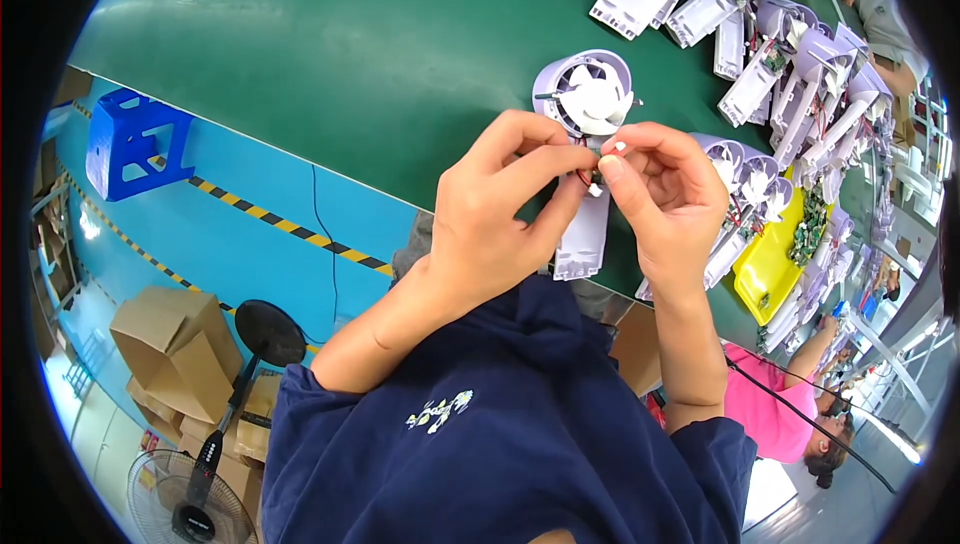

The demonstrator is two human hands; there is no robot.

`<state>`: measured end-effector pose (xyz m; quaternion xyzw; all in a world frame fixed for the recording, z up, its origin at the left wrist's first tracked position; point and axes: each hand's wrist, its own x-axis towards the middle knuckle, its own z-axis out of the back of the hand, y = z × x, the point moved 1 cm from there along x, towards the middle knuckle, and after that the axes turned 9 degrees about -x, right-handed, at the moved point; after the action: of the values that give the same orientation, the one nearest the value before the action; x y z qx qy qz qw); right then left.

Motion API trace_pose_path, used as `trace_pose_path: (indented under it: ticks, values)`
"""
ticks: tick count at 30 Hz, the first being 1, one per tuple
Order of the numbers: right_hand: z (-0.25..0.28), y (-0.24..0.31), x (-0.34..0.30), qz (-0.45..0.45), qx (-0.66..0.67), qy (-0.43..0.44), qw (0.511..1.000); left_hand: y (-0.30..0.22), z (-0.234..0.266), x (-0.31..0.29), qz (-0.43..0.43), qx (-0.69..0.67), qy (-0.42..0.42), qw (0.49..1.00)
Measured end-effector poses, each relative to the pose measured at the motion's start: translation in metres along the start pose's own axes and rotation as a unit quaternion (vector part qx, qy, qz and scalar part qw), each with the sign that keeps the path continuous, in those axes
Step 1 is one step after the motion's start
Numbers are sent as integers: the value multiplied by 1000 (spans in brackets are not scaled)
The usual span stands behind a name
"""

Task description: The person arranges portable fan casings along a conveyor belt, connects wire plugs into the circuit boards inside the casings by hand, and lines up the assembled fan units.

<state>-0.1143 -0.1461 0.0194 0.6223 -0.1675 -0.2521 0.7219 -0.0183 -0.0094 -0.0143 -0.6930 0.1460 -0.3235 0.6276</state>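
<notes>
Two bare hands meet in the head view, at one small fan unit [592, 114], which lies on the green table [350, 64] near its edge, in front of the person's navy shirt [510, 424]. This unit has a round pale-purple housing [541, 82], a white fan [600, 101] inside, and a long pale handle part [582, 242] that points toward the person. The right hand [668, 192] has thumb and forefinger pinched together on a small white plug [620, 148]. The left hand [505, 199] brings its fingertips together at the red and dark wires [583, 176]; whether they clamp these or only touch, I cannot tell, because the fingers cover it. A second white plug [595, 190] shows just below, over the handle part.

In my judgement, if force goes on the wires and not on the plug, a wire may come loose from its end. Two similar plugs so near could also be confused. Since no palm seems to press the unit down, a strong pull might turn it or drag it toward the edge.
</notes>
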Motion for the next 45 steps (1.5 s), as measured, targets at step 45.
trace_pose_path:
  ticks: [45]
  values:
    - [8,33,10,-18,-283,179,942,2,14,7,52,-78,46,995]
